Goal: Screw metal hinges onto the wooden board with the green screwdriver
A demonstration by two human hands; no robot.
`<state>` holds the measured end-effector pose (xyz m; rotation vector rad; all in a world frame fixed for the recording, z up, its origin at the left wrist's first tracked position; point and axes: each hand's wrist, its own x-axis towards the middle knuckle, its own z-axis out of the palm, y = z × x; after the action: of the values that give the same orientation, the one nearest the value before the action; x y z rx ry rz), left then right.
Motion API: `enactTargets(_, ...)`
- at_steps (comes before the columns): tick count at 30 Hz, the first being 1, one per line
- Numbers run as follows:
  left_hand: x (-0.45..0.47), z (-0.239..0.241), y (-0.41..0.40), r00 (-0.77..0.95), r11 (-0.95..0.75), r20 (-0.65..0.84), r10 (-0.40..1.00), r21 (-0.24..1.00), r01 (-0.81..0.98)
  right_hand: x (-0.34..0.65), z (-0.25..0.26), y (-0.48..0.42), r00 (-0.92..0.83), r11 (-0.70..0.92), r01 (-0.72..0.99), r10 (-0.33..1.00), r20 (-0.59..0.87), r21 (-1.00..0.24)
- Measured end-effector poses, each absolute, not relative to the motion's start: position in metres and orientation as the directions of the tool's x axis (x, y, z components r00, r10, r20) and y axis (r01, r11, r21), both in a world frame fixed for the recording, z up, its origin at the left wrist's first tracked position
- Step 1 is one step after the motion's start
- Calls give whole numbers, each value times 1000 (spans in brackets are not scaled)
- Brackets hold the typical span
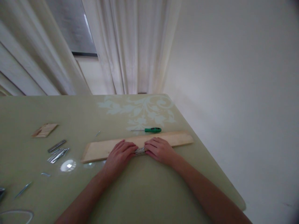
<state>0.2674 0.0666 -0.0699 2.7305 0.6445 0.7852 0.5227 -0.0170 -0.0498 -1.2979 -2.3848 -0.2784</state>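
A long pale wooden board [98, 150] lies flat across the table, slightly slanted. At the middle of its near edge is a small silver metal hinge [140, 151]. My left hand [121, 152] has its fingers closed at the hinge's left end and rests over the board. From the other side, my right hand [160, 150] pinches the hinge's right end, its fingers lying on the board as well. The fingertips hide both ends of the hinge. Just beyond the board lies a screwdriver [153, 130] with a green handle, its shaft pointing left.
Left of the board are a small wooden piece [45, 130], several flat metal pieces [58, 155] and a thin pointed metal tool [23, 189]. A white loop [18, 212] lies at the lower left. The table's right edge [210, 158] slants near the wall.
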Motion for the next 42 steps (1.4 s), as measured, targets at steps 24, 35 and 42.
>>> enactTargets(24, 271, -57, 64, 728, -830, 430, 534, 429, 356, 494, -50, -17, -377, 522, 844, 742, 554, -126)
enactTargets(35, 271, -51, 64, 743, -808, 382, 549, 470, 355, 494, -50, -25, -629, 596, 761, 580, 517, 257)
enactTargets(42, 275, -50, 63, 707, -784, 390, 590, 489, 383, 488, -54, -25, -518, 503, 845, 689, 507, 181)
